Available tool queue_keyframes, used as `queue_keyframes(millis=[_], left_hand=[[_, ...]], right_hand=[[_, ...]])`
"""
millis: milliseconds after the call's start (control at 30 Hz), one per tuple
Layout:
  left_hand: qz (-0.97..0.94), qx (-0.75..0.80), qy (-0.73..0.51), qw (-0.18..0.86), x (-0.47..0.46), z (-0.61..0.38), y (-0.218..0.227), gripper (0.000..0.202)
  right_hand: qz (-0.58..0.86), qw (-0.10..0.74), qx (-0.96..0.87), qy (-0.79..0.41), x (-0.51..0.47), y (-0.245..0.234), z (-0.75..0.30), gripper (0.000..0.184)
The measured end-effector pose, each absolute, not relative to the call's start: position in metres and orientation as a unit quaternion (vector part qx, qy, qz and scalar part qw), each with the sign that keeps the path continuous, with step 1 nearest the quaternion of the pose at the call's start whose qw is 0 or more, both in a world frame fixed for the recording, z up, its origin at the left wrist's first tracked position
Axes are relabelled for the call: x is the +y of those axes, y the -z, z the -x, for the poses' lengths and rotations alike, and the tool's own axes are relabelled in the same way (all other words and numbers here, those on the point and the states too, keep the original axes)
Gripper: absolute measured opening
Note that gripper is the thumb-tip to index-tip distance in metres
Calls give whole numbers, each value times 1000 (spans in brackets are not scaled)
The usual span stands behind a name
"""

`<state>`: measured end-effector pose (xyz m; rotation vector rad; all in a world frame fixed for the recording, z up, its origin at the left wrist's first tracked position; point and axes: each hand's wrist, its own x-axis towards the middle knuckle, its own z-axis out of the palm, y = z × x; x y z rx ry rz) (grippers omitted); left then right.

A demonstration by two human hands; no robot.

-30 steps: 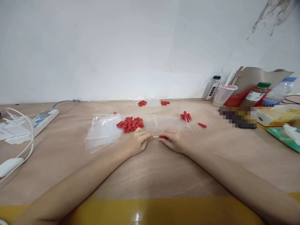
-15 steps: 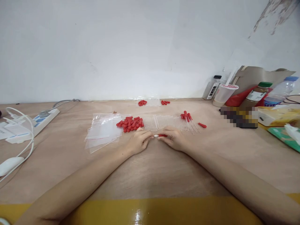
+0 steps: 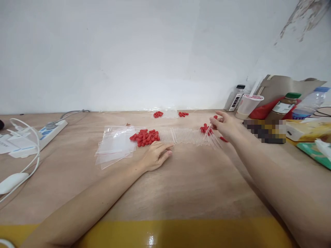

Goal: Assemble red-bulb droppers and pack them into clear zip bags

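Between the fingers of my right hand [image 3: 225,124] is a dropper [image 3: 209,128], a clear thin tube with a red rubber bulb. It is held tilted over a small pile of red-bulbed droppers [image 3: 204,129] at the right end of the tube row. My left hand [image 3: 156,155] rests on the table with fingers apart and nothing in them. Just beyond it lie a heap of loose red rubber bulbs [image 3: 144,137] and a row of clear thin tubes [image 3: 184,135]. One red bulb [image 3: 223,139] lies apart, partly hidden by my right wrist.
Clear zip bags [image 3: 116,141] lie left of the bulbs. A packed bag [image 3: 170,113] with tubes and bulbs is by the wall. A power strip [image 3: 53,133] with cables stands left; a cup [image 3: 248,106], bottles [image 3: 284,103] and a tissue pack [image 3: 307,129] stand right.
My right hand has moved away from my left, up and to the right, carrying the dropper to the pile. My left hand has let go and its fingers have opened.
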<state>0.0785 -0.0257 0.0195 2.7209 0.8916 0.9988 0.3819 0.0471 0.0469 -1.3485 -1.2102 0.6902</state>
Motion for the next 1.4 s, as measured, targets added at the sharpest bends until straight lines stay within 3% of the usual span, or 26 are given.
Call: queue_keyframes(millis=[200, 367, 667, 933, 1133, 1233, 1400], left_hand=[[-903, 294, -310, 35, -23, -81, -15, 25], [-907, 287, -307, 35, -23, -80, -14, 25], [-911, 282, -300, 39, -22, -81, -14, 25], [-912, 284, -294, 39, -22, -81, -15, 26], [-910, 281, -304, 31, -22, -81, -13, 22], [-908, 287, -304, 22, -22, -81, -13, 21], [-908, 297, -295, 8, -22, -82, -13, 20]], right_hand=[[743, 293, -585, -144, 78, -38, -432, 22], [753, 203, -621, -74, 82, -33, -417, 31], [738, 203, -640, -67, 74, -27, -419, 38], [756, 221, -590, -176, 62, -25, -449, 16], [761, 180, -557, -281, 52, -27, -456, 30], [776, 163, -554, -253, 49, -33, -451, 30], [737, 228, -628, -98, 45, -45, -419, 30]])
